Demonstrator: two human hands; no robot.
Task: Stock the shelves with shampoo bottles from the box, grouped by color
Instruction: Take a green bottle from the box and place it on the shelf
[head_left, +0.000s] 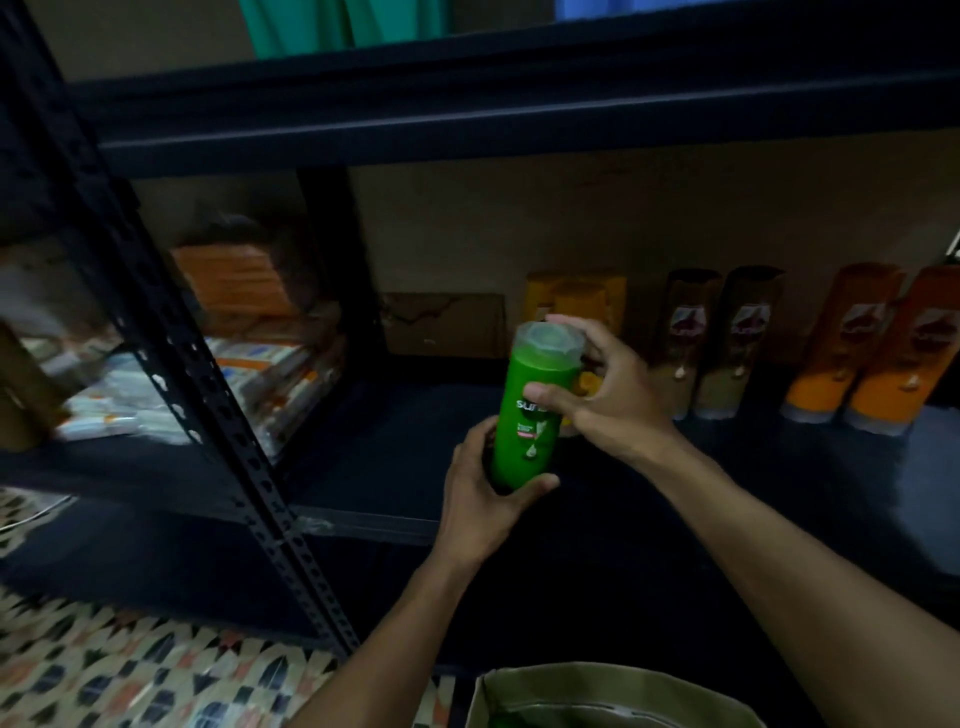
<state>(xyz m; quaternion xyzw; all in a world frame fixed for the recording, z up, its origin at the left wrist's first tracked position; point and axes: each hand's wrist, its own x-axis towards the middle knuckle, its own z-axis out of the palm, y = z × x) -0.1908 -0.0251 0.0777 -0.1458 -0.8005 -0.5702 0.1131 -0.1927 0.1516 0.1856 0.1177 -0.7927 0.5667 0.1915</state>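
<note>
Item: green shampoo bottle, one, held upright in the air in front of the dark shelf, pale cap end uppermost.

Hands: left hand wrapped round the bottle's lower end, thumb across the front. Right hand curled round the upper part, fingers by the cap.

Shelf stock, along the back wall, left to right: yellow bottles, partly hidden behind the held bottle; two brown bottles; two orange bottles.

Box: open cardboard, at the bottom edge of view, below the arms.

Neighbouring bay, left: stacked orange-and-white packets, blurred.

Floor: patterned tiles.
</note>
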